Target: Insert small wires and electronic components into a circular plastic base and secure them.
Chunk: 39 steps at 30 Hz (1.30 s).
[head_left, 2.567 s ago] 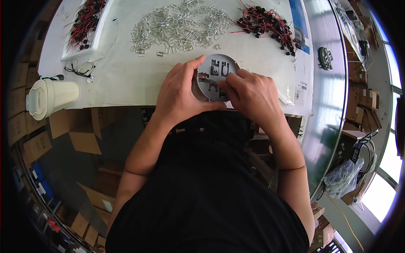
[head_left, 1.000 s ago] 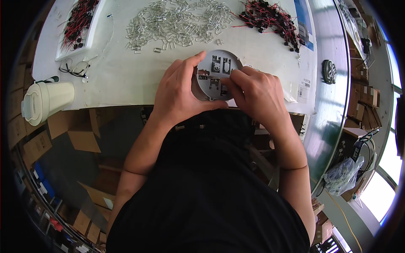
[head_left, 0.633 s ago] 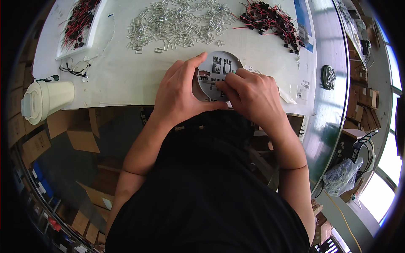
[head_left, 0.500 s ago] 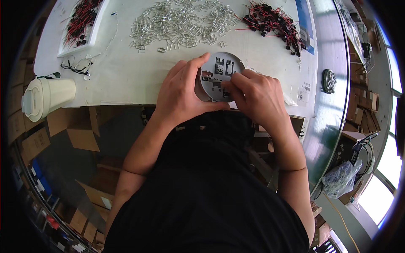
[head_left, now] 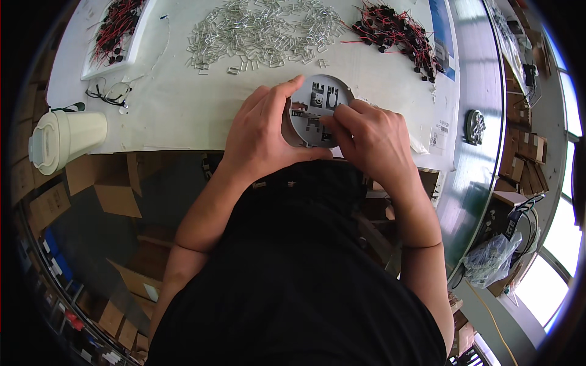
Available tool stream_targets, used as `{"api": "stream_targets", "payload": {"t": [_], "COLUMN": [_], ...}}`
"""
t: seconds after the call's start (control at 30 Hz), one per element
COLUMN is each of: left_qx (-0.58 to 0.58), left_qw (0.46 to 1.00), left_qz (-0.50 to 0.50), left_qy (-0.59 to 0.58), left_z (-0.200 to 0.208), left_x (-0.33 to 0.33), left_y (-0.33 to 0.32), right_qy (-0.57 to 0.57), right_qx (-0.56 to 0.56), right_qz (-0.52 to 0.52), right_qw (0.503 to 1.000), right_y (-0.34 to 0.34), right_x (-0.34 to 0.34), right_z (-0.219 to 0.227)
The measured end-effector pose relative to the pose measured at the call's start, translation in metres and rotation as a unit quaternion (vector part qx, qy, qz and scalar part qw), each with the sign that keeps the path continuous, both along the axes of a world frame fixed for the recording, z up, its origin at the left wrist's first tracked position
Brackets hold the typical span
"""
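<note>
At the table's near edge, my left hand (head_left: 259, 131) is wrapped around a shallow round grey housing (head_left: 320, 109), fingers along its left rim and thumb below. The housing faces up, tilted toward me, showing cut-outs and small moulded fittings inside. My right hand (head_left: 379, 135) reaches in over its right side, thumb and forefinger pinched near the middle of the inner face. Anything between those fingertips is too small or hidden to make out. Beyond both hands spreads a pile of U-shaped metal clips (head_left: 259, 36).
Black parts with red wires (head_left: 394, 30) lie heaped at the far right; more fill a white tray (head_left: 133, 52) at the far left. Eyeglasses (head_left: 115, 94) and a cream lidded jug (head_left: 79, 135) are on the left. Open cardboard boxes (head_left: 116, 198) stand below the table.
The view shifts very slightly. Both hands keep their hold on the housing, and my right fingertips shift only minutely over its inner face.
</note>
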<state>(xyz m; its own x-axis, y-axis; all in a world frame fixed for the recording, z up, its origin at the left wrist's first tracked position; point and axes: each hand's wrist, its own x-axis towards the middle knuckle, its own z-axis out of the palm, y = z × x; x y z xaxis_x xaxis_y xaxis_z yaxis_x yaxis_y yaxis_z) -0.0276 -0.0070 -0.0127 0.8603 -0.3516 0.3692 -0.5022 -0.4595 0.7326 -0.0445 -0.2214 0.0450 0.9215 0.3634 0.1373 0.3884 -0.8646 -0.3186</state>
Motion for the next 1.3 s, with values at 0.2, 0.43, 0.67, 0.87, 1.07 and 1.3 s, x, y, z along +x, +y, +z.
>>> {"api": "stream_targets", "payload": {"t": [0.2,0.43,0.67,0.87,1.07,1.3], "left_qx": [-0.003,-0.002,0.0,0.001,0.005,0.009], "left_qw": [1.0,1.0,1.0,1.0,1.0,1.0], "left_qz": [-0.003,-0.004,-0.005,0.004,0.006,0.009], "left_qy": [0.001,0.002,-0.008,0.018,0.007,0.006], "left_z": [0.0,0.0,-0.003,-0.003,-0.004,-0.002], "left_x": [0.0,-0.001,-0.002,0.0,-0.002,-0.002], "left_y": [0.001,0.0,0.002,0.0,0.001,0.001], "right_qy": [0.005,0.016,0.037,0.031,0.02,0.015], "right_qx": [0.006,-0.019,-0.193,-0.166,-0.176,-0.218], "right_qz": [-0.005,0.005,0.03,0.046,0.053,0.079], "right_qw": [1.0,1.0,0.98,0.985,0.983,0.973], "right_y": [0.002,0.009,0.023,0.02,0.021,0.013], "right_x": [-0.001,-0.001,0.003,0.011,0.007,0.005], "right_z": [-0.002,-0.001,0.039,0.037,0.036,0.024]}}
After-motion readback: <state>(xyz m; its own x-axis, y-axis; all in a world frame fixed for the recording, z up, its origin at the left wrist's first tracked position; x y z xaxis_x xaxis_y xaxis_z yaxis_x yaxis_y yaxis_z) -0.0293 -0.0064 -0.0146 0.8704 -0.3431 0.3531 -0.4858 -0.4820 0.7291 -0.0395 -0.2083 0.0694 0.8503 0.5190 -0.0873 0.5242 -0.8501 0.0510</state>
